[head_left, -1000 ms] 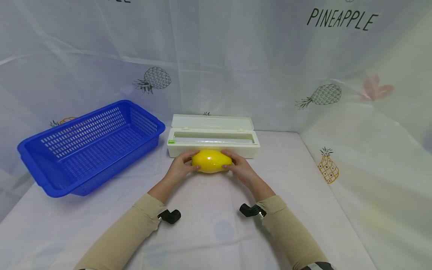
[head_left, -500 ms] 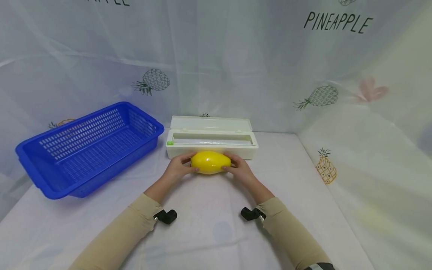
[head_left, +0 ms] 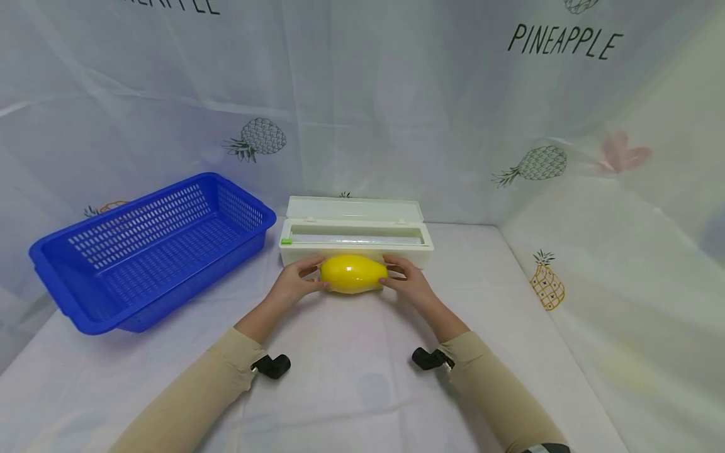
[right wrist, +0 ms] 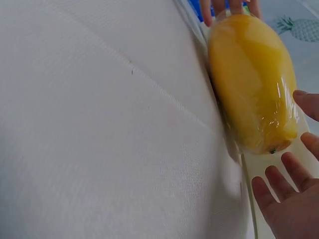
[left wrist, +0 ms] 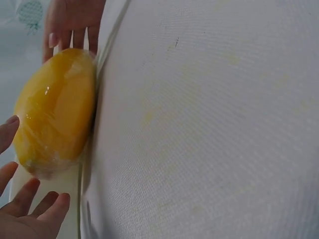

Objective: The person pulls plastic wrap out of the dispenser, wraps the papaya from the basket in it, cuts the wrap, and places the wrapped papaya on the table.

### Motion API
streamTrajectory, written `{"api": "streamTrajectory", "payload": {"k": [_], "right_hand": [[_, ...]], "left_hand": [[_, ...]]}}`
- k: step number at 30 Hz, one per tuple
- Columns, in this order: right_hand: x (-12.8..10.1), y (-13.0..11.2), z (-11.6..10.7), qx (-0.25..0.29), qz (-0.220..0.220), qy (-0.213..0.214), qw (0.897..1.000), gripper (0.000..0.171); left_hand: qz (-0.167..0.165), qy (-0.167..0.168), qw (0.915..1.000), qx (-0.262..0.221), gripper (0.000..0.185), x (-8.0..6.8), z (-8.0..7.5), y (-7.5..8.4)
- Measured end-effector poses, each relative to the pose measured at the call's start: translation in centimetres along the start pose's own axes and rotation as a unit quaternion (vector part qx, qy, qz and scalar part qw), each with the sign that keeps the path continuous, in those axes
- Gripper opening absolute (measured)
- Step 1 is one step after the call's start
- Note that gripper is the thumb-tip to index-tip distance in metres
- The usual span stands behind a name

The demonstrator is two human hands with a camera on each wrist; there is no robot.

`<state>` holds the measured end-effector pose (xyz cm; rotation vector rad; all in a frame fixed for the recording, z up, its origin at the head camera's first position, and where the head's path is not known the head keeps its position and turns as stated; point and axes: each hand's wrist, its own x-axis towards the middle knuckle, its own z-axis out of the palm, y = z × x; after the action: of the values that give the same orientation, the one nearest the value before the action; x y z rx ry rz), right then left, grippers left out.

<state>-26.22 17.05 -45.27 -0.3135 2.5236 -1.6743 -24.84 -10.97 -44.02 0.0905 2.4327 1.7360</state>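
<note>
A blue basket (head_left: 150, 242) sits left of the open cling-film dispenser (head_left: 355, 237). Just before the dispenser lies a film-wrapped yellow mango (head_left: 354, 274), between left hand (head_left: 292, 284) and right hand (head_left: 411, 284), fingers spread at its ends.

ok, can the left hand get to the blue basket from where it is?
Probably yes: the left hand rests at the wrapped yellow mango, and the bare tablecloth toward the blue basket looks clear.
</note>
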Motion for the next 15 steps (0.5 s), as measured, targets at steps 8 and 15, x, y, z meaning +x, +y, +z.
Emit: {"api": "streamTrajectory", "payload": {"k": [8, 15], "right_hand": [[-1.1, -0.7, -1.4, -0.038, -0.025, -0.009, 0.999, 0.060], [-3.9, -2.6, -4.0, -0.159, -0.068, -0.004, 0.985, 0.062]], "left_hand": [[0.017, -0.012, 0.9992, 0.034, 0.072, -1.3, -1.2, 0.8], [0.095, 0.007, 0.9720, 0.215, 0.077, -4.6, -3.2, 3.6]]}}
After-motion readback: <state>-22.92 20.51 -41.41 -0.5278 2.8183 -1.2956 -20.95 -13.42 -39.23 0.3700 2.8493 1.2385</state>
